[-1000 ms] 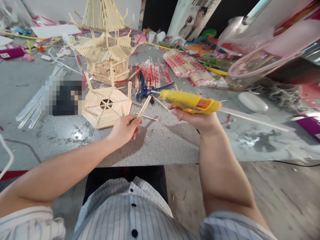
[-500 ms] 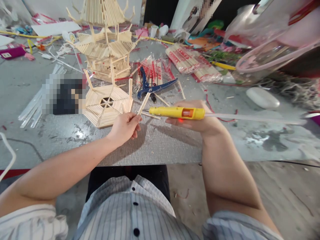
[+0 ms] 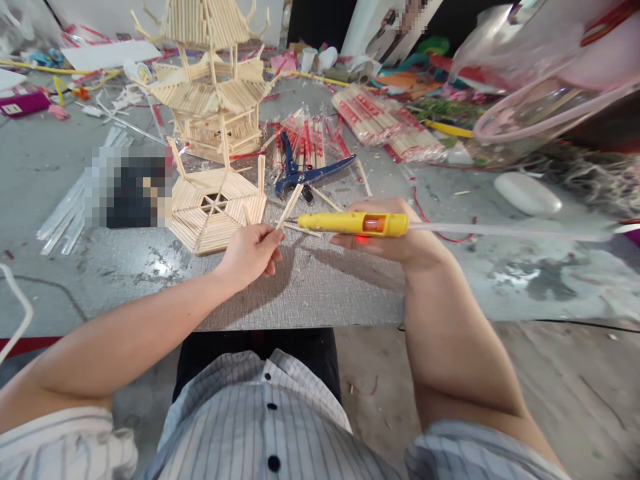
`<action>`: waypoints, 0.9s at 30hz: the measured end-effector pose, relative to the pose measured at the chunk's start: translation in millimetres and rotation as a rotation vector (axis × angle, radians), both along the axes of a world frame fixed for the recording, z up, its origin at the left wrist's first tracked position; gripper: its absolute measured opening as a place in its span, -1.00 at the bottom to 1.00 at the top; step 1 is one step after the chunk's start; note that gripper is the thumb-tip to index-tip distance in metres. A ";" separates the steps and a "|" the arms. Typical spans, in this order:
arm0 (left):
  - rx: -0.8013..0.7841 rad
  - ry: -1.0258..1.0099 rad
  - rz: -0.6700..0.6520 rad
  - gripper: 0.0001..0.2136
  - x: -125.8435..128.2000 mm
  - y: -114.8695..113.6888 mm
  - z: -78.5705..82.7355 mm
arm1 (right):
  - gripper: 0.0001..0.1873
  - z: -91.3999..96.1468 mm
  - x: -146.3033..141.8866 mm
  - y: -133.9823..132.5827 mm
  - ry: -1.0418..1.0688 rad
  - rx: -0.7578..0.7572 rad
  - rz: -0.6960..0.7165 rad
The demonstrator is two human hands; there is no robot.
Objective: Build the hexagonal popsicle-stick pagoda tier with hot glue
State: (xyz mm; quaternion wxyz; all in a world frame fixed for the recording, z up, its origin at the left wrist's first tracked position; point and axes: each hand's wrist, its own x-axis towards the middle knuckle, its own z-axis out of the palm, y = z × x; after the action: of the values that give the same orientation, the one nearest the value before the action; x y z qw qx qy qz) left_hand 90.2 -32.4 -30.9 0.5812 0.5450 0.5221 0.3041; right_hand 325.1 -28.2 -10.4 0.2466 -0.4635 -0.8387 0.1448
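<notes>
My left hand (image 3: pixel 253 253) pinches a pair of thin wooden sticks (image 3: pixel 291 203) between thumb and forefinger, just right of the hexagonal stick panel (image 3: pixel 193 223). The sticks' long axis runs away from me, slanting to the right, free ends at the far side; their near ends are lost inside my grip.

My right hand (image 3: pixel 397 248) is closed around the yellow glue gun (image 3: pixel 333 222), which lies almost level from left to right, its nozzle aimed left at the sticks. I can't make out whether the tip touches them. A translucent glue stick (image 3: pixel 475 230) trails straight out of the gun's right end, blurring toward the purple thing at the right edge. The gun's body covers part of my fingers, and its handle is hidden in my palm.

One short post on the panel is partly covered by my left hand. Behind the panel, the stick tower (image 3: pixel 215 97) is cut off at the top. A pixelated patch blots out whatever sits left of the panel. Farther off than the gun lie blue pliers (image 3: pixel 317 176).
</notes>
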 end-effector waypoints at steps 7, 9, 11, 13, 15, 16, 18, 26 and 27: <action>0.001 0.007 -0.002 -0.81 1.0 -0.1 1.5 | -0.52 -1.8 -1.8 0.8 0.053 -0.020 -0.004; -0.007 0.015 0.001 -0.81 1.6 -0.5 2.3 | -0.52 -2.1 -2.5 0.6 0.060 -0.032 -0.001; -0.009 0.016 0.000 -0.81 1.8 -0.5 2.8 | -0.52 -1.9 -3.0 0.2 0.062 -0.042 -0.003; -0.010 0.015 -0.002 -0.81 1.6 -0.2 2.5 | -0.52 -1.2 -3.3 -0.2 0.056 -0.051 -0.013; -0.004 0.012 -0.009 -0.81 0.9 0.2 1.5 | -0.51 -0.4 -3.6 -0.4 0.050 -0.062 -0.020; -0.001 0.010 -0.013 -0.81 0.5 0.4 0.9 | -0.51 -0.1 -3.6 -0.3 0.053 -0.065 -0.020; 0.005 0.004 -0.017 -0.81 -0.1 0.5 -0.2 | -0.50 0.0 -3.5 0.0 0.061 -0.060 -0.014; -0.001 0.008 -0.014 -0.81 0.9 0.1 2.1 | -0.54 -1.4 -0.5 1.3 0.026 -0.046 -0.020; -0.004 0.008 -0.013 -0.81 0.9 0.0 2.4 | -0.53 -1.8 -0.1 1.5 0.024 -0.041 -0.022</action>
State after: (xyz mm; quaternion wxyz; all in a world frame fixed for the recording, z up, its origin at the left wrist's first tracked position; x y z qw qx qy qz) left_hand 91.1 -32.3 -28.5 0.5822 0.5486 0.5215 0.2970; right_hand 324.9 -26.7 -12.2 0.2484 -0.4758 -0.8275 0.1649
